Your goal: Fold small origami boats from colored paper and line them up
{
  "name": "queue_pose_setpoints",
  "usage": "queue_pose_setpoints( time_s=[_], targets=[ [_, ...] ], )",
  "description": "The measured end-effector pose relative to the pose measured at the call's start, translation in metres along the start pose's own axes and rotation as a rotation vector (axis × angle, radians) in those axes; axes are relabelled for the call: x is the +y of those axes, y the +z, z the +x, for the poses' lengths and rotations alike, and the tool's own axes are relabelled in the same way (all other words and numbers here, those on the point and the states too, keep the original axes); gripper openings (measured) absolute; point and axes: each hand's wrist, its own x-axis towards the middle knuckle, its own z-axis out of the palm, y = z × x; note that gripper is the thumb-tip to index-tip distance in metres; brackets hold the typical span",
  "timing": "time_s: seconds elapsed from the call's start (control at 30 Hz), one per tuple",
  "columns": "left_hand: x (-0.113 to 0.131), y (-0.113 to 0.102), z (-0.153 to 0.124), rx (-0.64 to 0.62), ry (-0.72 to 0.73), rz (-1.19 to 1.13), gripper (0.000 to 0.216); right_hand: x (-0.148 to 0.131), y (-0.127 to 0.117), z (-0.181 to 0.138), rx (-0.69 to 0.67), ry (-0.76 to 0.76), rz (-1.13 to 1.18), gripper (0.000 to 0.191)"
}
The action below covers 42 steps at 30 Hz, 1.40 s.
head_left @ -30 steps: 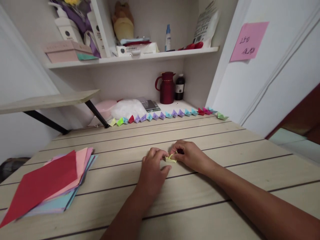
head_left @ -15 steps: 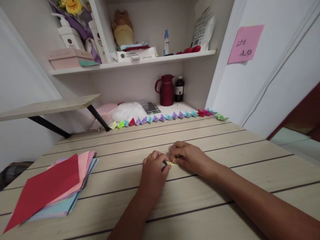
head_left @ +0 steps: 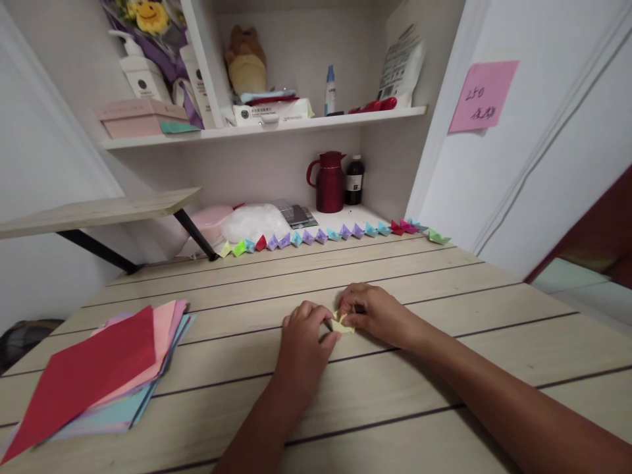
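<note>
Between my two hands, just above the wooden table, is a small pale yellow folded paper boat [head_left: 342,325]. My left hand [head_left: 307,336] pinches its left end between thumb and fingers. At its right side, my right hand [head_left: 369,309] grips the paper, with fingers curled over and partly hiding it. Along the back edge of the table stands a row of small folded paper boats [head_left: 320,236] in yellow, green, red, purple, blue and pink.
A fanned stack of coloured paper sheets [head_left: 99,372], red on top, lies at the left. Behind the row stand a dark red jug [head_left: 330,183] and a dark bottle [head_left: 354,181]. A raised wooden shelf [head_left: 103,212] on black legs is at the back left.
The yellow paper has opened out a little and shows more of its surface between my fingers. My hands stay in nearly the same place; the view has tilted slightly.
</note>
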Motion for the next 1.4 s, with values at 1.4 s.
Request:
queue_pose_setpoints(
  time_s=[1.4],
  targets=[
    [0.004, -0.008, -0.002, 0.039, -0.229, -0.79, 0.01, -0.002, 0.008, -0.003, -0.048, 0.193, 0.637, 0.022]
  ],
)
